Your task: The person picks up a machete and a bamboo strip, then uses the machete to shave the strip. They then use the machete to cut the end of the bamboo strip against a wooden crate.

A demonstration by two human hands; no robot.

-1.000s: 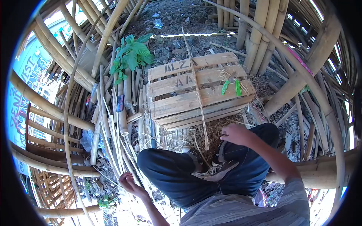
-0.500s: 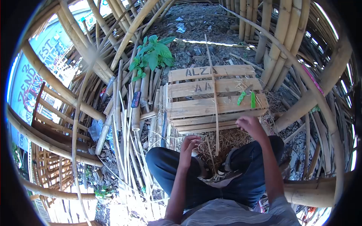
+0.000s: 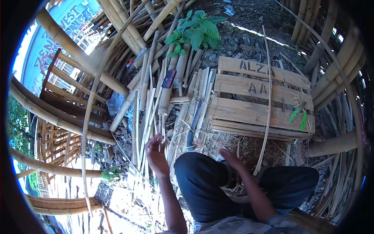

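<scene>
My left hand (image 3: 156, 156) hovers over thin bamboo strips (image 3: 137, 128) on the ground left of my knee. Its fingers are apart, and I see nothing in them. My right hand (image 3: 232, 159) is low by my left knee, in front of the crate; its fingers are partly hidden. Between the hands and farther forward lies a long blade with a dark handle (image 3: 190, 139), on pale split strips. A long bamboo strip (image 3: 269, 89) leans across the slatted wooden crate (image 3: 249, 107). On the crate lie a small green-handled knife (image 3: 294, 114) and a green sheath-like piece (image 3: 303, 121).
A phone (image 3: 168, 79) rests on bamboo poles to the left. Behind it grows a leafy plant (image 3: 200, 29). Bamboo poles (image 3: 62, 39) frame both sides. A clear plastic bag (image 3: 116, 103) lies at left, and straw and shavings (image 3: 249, 146) cover the ground before the crate.
The view has turned left, so the crate appears farther right. My left hand has moved left over the strips. My right hand has left the crate's front edge and come toward my left knee.
</scene>
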